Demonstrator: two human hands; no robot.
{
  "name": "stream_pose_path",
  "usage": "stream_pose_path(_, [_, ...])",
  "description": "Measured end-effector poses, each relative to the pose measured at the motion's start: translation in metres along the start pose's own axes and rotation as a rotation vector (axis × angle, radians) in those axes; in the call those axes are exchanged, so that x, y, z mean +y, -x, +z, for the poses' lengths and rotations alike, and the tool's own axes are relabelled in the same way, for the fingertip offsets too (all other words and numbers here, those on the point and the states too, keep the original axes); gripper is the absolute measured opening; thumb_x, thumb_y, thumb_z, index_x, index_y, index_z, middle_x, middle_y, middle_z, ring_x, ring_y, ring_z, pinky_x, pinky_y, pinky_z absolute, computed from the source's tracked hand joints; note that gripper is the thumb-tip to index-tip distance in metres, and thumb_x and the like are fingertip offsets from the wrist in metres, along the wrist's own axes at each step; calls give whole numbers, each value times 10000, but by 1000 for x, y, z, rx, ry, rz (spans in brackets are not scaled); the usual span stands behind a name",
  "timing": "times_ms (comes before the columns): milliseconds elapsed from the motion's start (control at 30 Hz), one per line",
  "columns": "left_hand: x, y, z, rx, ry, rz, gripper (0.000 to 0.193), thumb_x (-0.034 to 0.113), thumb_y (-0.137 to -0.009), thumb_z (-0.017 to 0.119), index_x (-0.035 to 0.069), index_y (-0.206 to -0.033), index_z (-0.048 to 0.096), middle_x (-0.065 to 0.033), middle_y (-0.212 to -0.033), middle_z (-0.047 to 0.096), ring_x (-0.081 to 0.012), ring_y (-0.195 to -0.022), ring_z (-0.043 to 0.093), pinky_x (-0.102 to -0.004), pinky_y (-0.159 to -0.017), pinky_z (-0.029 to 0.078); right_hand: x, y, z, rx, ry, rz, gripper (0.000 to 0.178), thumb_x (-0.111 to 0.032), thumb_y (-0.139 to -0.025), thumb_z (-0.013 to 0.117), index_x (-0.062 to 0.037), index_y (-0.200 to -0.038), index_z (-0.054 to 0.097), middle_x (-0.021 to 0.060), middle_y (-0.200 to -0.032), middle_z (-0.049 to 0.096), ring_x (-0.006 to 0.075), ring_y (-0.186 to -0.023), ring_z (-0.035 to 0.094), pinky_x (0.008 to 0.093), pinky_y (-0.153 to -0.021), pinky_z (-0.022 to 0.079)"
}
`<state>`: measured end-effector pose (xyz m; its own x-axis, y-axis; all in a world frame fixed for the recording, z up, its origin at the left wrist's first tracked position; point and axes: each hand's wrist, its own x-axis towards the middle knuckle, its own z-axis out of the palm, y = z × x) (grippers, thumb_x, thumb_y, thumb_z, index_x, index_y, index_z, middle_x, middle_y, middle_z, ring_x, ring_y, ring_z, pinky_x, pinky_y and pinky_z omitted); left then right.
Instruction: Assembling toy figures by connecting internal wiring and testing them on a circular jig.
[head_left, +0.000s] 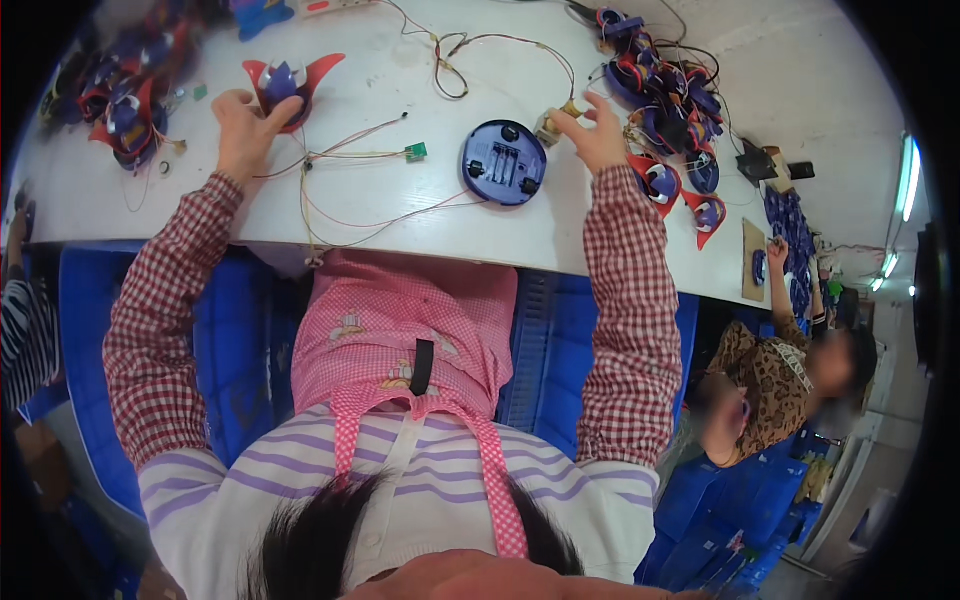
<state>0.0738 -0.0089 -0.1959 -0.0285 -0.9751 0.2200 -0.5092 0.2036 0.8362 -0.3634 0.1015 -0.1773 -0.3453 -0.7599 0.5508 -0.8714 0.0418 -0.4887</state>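
My left hand [243, 135] is closed on a purple toy shell [284, 85] with red wing-like points, its thumb across the front. At the right, my right hand [600, 137] has its thumb and forefinger at a small yellow-and-silver block [549, 127] with thin wires trailing from it; it appears pinched there. Between the hands lies a round purple base [486, 180] with a battery compartment and small black wheels facing up. Thin wires join the base to a small green circuit board [415, 152] on the white table [380, 85].
Piles of similar red and purple toy parts [125, 115] [665, 110] lie at the far left and right. Loose wires [450, 80] curl across the back. Blue crates [560, 350] stand under the table's near edge. Another person [765, 385] works at the right.
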Motion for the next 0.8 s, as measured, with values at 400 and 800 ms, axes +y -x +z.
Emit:
stream_pose_path(400, [117, 41, 135, -456, -329, 419, 306, 279, -868, 573, 36, -1054, 561, -124, -709, 633, -244, -613, 609, -344, -575, 471, -89, 36, -23, -302, -572, 185, 254, -150, -755, 739, -8, -929, 622, 53, -797, 624, 118, -647, 564, 217, -576, 472])
stream_pose_path(800, [117, 43, 164, -531, -259, 376, 183, 184, -833, 542, 30, -931, 551, -167, -746, 645, -348, -678, 622, -410, -614, 486, -100, 70, -13, -134, -211, -197, 201, -64, -770, 705, -25, -943, 610, 57, -852, 583, 139, -678, 552, 226, -569, 457])
